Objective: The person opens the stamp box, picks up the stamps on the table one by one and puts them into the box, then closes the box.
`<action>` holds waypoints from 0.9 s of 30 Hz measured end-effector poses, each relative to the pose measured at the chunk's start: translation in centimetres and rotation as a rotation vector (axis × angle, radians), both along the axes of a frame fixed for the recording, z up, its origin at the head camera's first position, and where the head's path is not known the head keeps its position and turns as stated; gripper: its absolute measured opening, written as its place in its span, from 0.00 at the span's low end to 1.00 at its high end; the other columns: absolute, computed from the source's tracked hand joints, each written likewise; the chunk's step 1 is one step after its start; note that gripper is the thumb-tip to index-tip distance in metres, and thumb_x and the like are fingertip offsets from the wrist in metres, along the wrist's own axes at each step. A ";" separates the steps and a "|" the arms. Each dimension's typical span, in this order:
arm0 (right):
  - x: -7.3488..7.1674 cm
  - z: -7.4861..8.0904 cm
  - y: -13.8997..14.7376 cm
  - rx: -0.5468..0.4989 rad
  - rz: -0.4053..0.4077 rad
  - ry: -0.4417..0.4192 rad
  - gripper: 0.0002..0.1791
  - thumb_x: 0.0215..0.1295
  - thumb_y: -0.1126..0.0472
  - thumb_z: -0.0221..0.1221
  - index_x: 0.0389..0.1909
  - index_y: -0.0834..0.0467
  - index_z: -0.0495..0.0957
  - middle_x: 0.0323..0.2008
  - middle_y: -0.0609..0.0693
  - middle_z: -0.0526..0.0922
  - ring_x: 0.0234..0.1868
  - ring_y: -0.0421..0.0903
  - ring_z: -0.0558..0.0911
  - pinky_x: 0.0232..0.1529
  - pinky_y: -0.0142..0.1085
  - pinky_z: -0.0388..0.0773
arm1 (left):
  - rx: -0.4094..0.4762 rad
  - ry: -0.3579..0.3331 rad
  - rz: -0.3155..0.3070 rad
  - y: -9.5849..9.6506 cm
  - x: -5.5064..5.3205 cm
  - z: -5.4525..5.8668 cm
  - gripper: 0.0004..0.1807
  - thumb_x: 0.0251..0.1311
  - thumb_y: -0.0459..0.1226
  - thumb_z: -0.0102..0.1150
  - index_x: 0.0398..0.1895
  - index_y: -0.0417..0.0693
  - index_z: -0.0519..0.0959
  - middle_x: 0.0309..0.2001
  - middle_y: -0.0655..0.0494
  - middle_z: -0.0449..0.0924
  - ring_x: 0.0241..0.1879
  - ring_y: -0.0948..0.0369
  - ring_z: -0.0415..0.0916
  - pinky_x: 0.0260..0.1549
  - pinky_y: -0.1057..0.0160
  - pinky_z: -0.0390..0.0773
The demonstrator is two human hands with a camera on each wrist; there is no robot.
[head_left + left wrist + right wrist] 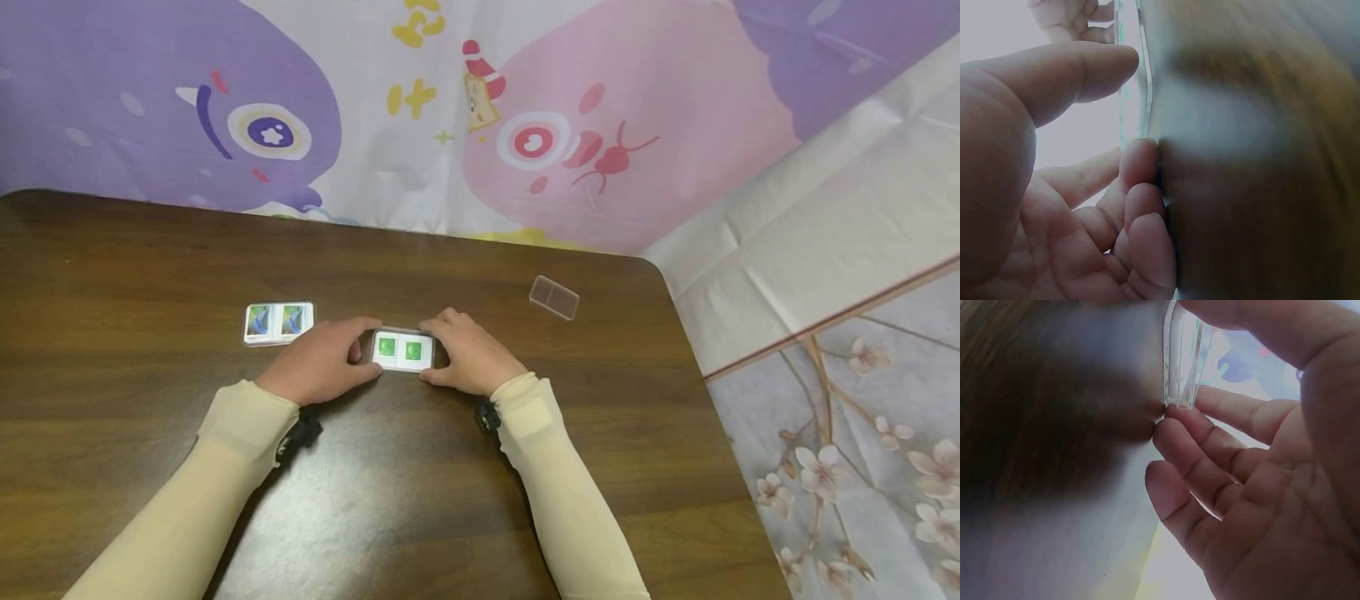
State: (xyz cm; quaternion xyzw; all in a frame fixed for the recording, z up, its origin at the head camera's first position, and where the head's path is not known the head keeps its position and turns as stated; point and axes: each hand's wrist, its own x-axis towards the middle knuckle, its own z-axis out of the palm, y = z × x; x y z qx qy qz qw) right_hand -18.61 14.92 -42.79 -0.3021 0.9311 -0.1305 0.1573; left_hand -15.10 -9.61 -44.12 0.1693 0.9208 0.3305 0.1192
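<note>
A small clear plastic box [403, 362] containing white cards with green pictures lies on the table in front of the person. My left hand [318, 362] grips its left end, thumb at the near corner and fingers at the far one. At the opposite end my right hand [477, 357] pinches it the same way. From the right wrist view, the box's clear wall [1179, 369] stands between thumb and fingertips. The left wrist view shows its edge [1145, 94] beside the left thumb, with the lower fingers curled near the tabletop.
Left of the hands sits another clear case [278, 340] with blue-and-green picture cards, partly behind the left hand. A transparent two-part lid or tray [554, 297] lies at the back right. The brown wooden table [420, 500] meets a cartoon-printed curtain [397, 183] behind.
</note>
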 end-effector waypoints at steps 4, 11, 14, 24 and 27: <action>0.0 0.0 0.0 -0.004 -0.009 -0.005 0.41 0.63 0.46 0.71 0.74 0.56 0.68 0.61 0.52 0.74 0.57 0.46 0.73 0.59 0.39 0.75 | -0.002 -0.001 -0.004 0.0 -0.1 0.0 0.36 0.62 0.43 0.68 0.71 0.37 0.70 0.31 0.55 0.77 0.31 0.59 0.72 0.36 0.55 0.74; 0.1 0.3 -0.1 0.008 -0.015 -0.024 0.43 0.64 0.47 0.71 0.76 0.58 0.66 0.62 0.53 0.73 0.60 0.47 0.73 0.61 0.39 0.74 | -0.001 0.001 0.006 0.0 0.0 -0.1 0.37 0.60 0.42 0.70 0.70 0.36 0.71 0.32 0.55 0.77 0.32 0.59 0.72 0.36 0.55 0.74; 0.2 0.3 -0.1 0.012 -0.013 -0.023 0.43 0.64 0.47 0.71 0.76 0.59 0.66 0.62 0.53 0.73 0.60 0.47 0.73 0.61 0.39 0.74 | 0.000 0.005 0.011 0.0 0.0 -0.2 0.36 0.59 0.41 0.71 0.69 0.37 0.72 0.32 0.55 0.77 0.31 0.59 0.72 0.35 0.56 0.73; 0.2 0.1 -0.1 0.007 -0.022 -0.004 0.45 0.62 0.45 0.72 0.75 0.59 0.67 0.62 0.52 0.73 0.59 0.46 0.72 0.59 0.39 0.75 | -0.027 -0.015 0.028 0.0 0.1 0.1 0.40 0.59 0.43 0.71 0.72 0.36 0.68 0.34 0.54 0.77 0.33 0.58 0.73 0.38 0.54 0.74; 0.3 0.0 -0.1 0.008 -0.027 0.013 0.44 0.60 0.44 0.73 0.73 0.59 0.69 0.60 0.52 0.73 0.57 0.46 0.73 0.57 0.39 0.76 | -0.050 -0.035 0.034 0.0 0.2 0.1 0.43 0.59 0.45 0.71 0.74 0.35 0.65 0.36 0.54 0.78 0.35 0.57 0.74 0.41 0.52 0.75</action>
